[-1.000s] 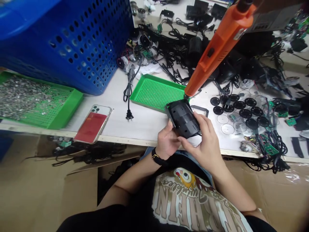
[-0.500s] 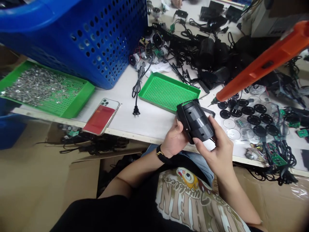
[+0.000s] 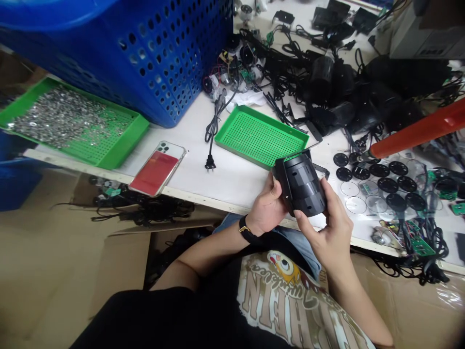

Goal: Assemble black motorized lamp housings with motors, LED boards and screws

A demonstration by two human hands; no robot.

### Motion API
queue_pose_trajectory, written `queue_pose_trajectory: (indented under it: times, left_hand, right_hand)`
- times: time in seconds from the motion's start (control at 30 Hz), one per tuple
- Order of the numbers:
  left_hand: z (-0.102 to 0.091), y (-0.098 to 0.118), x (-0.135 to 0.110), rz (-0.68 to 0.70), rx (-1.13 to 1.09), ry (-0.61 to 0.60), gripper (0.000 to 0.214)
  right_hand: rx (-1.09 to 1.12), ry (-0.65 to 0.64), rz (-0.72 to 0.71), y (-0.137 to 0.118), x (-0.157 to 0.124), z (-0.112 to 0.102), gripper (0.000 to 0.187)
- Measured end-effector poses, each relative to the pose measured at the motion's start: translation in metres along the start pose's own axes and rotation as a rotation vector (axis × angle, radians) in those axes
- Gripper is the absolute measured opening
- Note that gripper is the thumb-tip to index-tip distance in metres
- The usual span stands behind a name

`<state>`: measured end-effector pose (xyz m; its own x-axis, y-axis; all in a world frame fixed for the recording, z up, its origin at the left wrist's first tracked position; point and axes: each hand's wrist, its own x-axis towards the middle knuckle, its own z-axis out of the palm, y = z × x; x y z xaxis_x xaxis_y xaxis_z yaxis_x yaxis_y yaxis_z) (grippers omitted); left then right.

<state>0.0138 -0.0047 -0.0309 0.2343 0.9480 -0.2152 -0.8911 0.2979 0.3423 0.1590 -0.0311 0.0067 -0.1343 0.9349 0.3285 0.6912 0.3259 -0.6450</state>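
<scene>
Two hands hold a black housing [image 3: 300, 186] just beside the green tray [image 3: 259, 136], over the tabletop [image 3: 232, 186]. The left hand [image 3: 267, 206] has a closed grip around the housing's left end, and the right hand [image 3: 323, 232] grips its other side. Left of the tray lie a phone [image 3: 157, 168] and a plug cord [image 3: 214, 128], with a blue basket [image 3: 145, 58] beyond. Right of it, an orange screwdriver [image 3: 417, 130] hangs above black discs [image 3: 379, 170].
</scene>
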Motion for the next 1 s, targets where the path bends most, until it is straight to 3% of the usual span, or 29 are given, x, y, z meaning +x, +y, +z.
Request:
queue_pose_trajectory:
  times: [0.37, 0.53, 0.63, 0.8, 0.87, 1.0]
  left_hand:
    - [0.003, -0.001, -0.006, 0.091, 0.07, -0.015, 0.09]
    - [-0.002, -0.007, -0.005, 0.135, 0.14, -0.033, 0.12]
    - [-0.003, -0.011, -0.006, 0.129, 0.175, 0.056, 0.129]
    - [0.002, -0.004, -0.015, 0.133, 0.271, 0.297, 0.084]
    - [0.002, 0.003, -0.017, 0.064, 0.251, 0.307, 0.067]
    - [-0.004, 0.019, -0.015, -0.013, 0.182, 0.31, 0.052]
  right_hand:
    - [-0.041, -0.096, -0.059, 0.002, -0.001, -0.008, 0.081]
    - [-0.065, -0.108, -0.072, 0.0, -0.004, -0.008, 0.081]
    - [-0.108, -0.109, -0.097, -0.003, -0.008, -0.002, 0.085]
    - [-0.067, -0.096, -0.129, -0.004, -0.015, 0.014, 0.087]
    - [0.019, -0.11, -0.106, -0.002, -0.016, 0.016, 0.088]
    - [0.158, -0.176, 0.006, 0.003, -0.013, 0.015, 0.087]
